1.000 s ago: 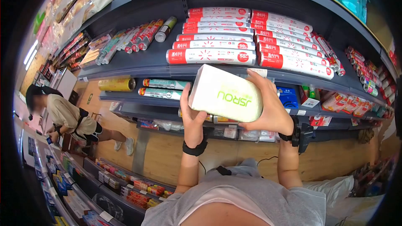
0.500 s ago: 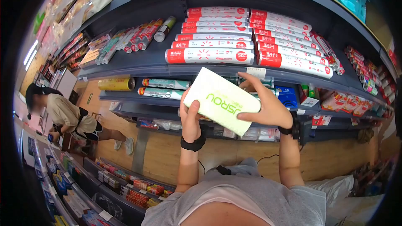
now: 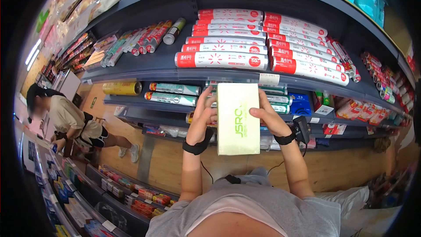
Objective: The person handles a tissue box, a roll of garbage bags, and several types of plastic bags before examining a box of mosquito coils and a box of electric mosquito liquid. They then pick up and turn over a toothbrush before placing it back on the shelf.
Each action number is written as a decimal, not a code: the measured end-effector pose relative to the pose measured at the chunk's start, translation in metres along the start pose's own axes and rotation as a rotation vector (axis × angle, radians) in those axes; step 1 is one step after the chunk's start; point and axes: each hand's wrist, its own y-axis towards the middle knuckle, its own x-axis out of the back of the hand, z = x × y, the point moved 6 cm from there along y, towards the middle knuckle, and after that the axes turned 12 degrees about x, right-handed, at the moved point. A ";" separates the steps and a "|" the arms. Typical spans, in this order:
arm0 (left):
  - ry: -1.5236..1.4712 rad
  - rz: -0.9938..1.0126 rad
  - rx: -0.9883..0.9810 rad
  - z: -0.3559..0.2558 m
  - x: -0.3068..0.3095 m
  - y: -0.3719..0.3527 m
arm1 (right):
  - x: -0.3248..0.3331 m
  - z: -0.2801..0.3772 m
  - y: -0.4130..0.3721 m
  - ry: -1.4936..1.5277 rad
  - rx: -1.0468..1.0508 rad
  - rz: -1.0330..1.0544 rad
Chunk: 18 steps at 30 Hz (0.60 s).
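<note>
A pale yellow-green, box-shaped tissue pack [image 3: 232, 138] with green lettering stands upright in front of me, its broad face toward the camera. My right hand [image 3: 272, 118] grips its right side, thumb on the front face and the other fingers mostly hidden behind. At the left edge is my left hand [image 3: 203, 120], its fingers partly curled against the pack, some tips hidden by it. Black straps circle both wrists. Behind the pack, white-and-green rolls [image 3: 171, 98] lie on the lower shelf.
White-and-red rolls [image 3: 221, 60] are stacked on the upper shelf, whose front edge [image 3: 175, 77] runs behind my hands. A blue box [image 3: 301, 104] sits at right. Another person [image 3: 66, 114] stands at left. Goods fill a lower rack [image 3: 131, 193] at front left.
The tissue pack has turned from a slant to upright and come slightly lower. My right hand has moved left and up along its side; my left hand has shifted to its left edge.
</note>
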 end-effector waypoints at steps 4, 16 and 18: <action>-0.030 0.166 -0.035 0.005 -0.003 -0.011 | 0.001 0.011 0.003 0.031 0.095 -0.205; -0.383 -0.075 0.087 0.007 0.031 -0.008 | 0.000 0.023 -0.002 -0.063 0.269 -0.204; -0.421 -0.041 0.131 0.013 0.036 -0.006 | -0.004 0.032 -0.004 -0.064 0.323 -0.181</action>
